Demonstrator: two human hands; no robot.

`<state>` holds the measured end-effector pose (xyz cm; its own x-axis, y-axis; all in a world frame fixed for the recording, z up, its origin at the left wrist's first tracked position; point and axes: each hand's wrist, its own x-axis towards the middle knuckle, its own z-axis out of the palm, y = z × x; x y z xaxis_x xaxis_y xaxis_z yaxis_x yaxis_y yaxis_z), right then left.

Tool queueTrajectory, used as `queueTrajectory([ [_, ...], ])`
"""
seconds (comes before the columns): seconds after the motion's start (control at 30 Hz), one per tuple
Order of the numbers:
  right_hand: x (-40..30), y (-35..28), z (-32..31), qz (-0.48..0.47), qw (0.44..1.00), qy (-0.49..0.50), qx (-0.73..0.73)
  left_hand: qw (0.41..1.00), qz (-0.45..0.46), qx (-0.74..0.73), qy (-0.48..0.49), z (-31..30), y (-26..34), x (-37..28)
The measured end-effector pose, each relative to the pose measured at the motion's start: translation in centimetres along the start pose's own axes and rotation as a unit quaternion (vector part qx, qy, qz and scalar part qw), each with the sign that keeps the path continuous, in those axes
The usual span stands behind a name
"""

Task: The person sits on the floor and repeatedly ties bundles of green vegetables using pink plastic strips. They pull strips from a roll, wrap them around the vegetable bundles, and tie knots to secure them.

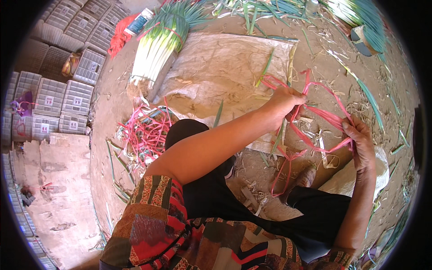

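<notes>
Pink plastic twine stretches in loops between my two hands, over the right side of the picture. My left hand pinches one part of it, and loose ends stick out above and to the left of the fingers. Farther right, my right hand grips the other side of the loops. More of the twine dangles below, close to my leg. Beneath my left hand lies a flat, soiled woven sack on the dirt floor. Some of my fingertips are hidden behind the twine.
A tied bundle of green onions leans at the sack's upper left. Near my knee is a heap of pink twine. Plastic crates stack along the left, by a wooden board. More green onions lie at upper right.
</notes>
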<state>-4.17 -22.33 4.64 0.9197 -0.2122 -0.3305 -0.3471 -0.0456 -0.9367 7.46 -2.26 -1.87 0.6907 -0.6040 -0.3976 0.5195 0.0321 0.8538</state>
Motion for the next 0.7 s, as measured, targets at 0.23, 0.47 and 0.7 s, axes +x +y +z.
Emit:
queueTrajectory([
  [0.23,0.1,0.4,-1.8,-0.014,0.994,0.095,0.048,0.998,0.012,0.014,0.061,-0.4,0.1,0.3],
  [0.47,0.6,1.0,-3.7,-0.027,0.977,0.130,0.169,0.996,0.028,-0.017,0.083,0.0,0.1,0.5],
  [0.7,0.7,1.3,-4.7,-0.039,0.962,0.140,0.230,0.992,0.025,-0.048,0.116,-0.2,0.3,0.2],
])
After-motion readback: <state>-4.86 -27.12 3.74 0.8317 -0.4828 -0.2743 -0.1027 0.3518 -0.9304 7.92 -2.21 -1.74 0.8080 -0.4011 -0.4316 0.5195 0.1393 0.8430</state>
